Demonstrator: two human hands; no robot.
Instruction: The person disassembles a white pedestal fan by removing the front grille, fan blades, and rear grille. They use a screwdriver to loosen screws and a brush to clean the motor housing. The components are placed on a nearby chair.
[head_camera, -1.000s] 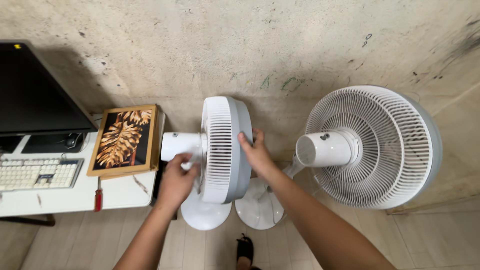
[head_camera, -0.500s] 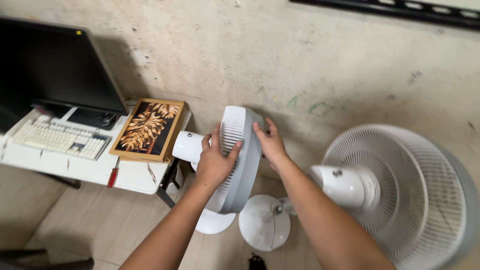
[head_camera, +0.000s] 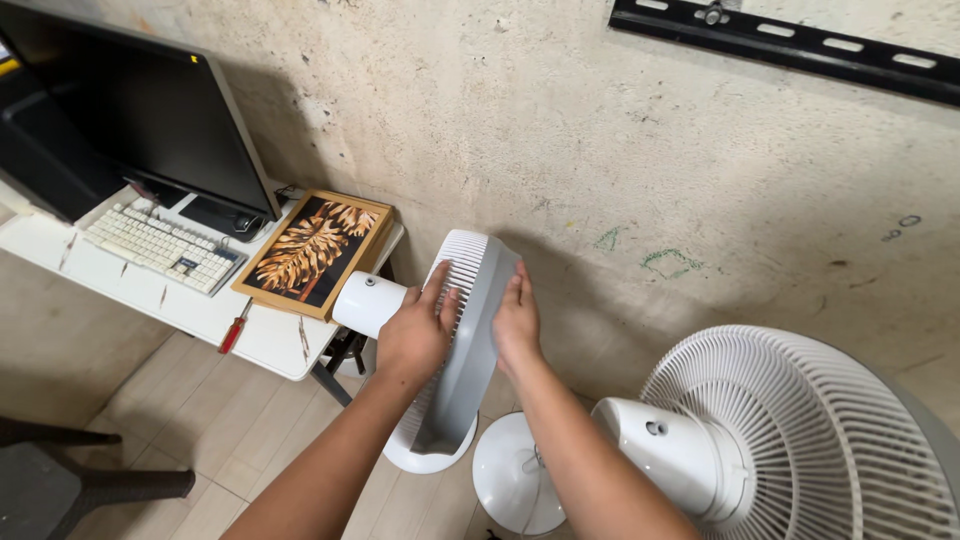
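Note:
A white standing fan (head_camera: 470, 270) with a grey rim stands by the concrete wall, seen edge-on. My left hand (head_camera: 412, 335) lies flat on its rear grille, fingers spread, beside the white motor housing (head_camera: 366, 302). My right hand (head_camera: 516, 322) presses against the front side of the grey rim. The two hands clasp the fan head between them. Its round white base (head_camera: 425, 455) rests on the floor below.
A second white fan (head_camera: 800, 440) stands at the right, its base (head_camera: 515, 480) beside the first. At the left a white desk (head_camera: 265, 345) carries a framed leaf picture (head_camera: 312, 252), keyboard (head_camera: 160, 248), monitor (head_camera: 130, 110) and red screwdriver (head_camera: 232, 335). A black rail (head_camera: 790, 45) is on the wall.
My view has swung left and tilted up. My left hand went from the motor housing to the rear grille, and my right hand slid up the rim. The fan head stays clasped.

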